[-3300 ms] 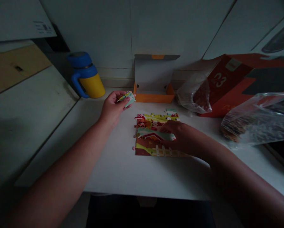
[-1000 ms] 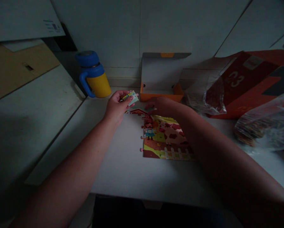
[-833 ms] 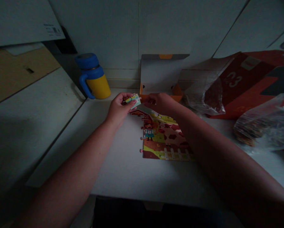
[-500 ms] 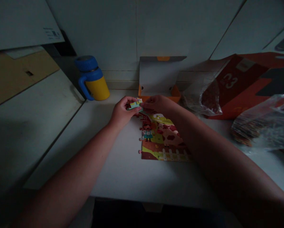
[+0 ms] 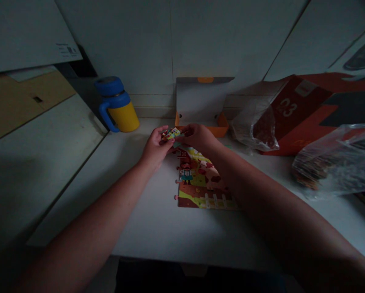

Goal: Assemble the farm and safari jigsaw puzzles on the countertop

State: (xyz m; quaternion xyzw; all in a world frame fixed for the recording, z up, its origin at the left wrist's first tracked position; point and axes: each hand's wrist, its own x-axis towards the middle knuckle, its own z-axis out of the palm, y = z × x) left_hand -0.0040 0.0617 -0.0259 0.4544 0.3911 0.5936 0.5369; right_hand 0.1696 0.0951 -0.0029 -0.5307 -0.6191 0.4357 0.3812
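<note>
Colourful jigsaw puzzle pieces (image 5: 172, 133) rest in my left hand (image 5: 153, 148), its thumb pressing on them from the near side. My right hand (image 5: 198, 136) meets them from the right, its thumb and fingers pinched on a light green puzzle piece (image 5: 178, 144). Below both hands, a joined section of jigsaw puzzle (image 5: 201, 191) lies flat on the white table, showing a cow, a small figure and a white fence. My right forearm covers its right part. Piece tabs stick out along its left edge.
An orange box (image 5: 217, 131) stands with its lid up behind my hands. At the back left is a blue and yellow mug (image 5: 124, 114). To the right are a red box (image 5: 292, 118), a clear plastic bag (image 5: 252, 130) and another plastic bag (image 5: 338, 162) with contents.
The pieces in my left hand have turned and now show a different, more colourful picture. My right fingers have shifted slightly on the pieces. The whole view has moved a little.
</note>
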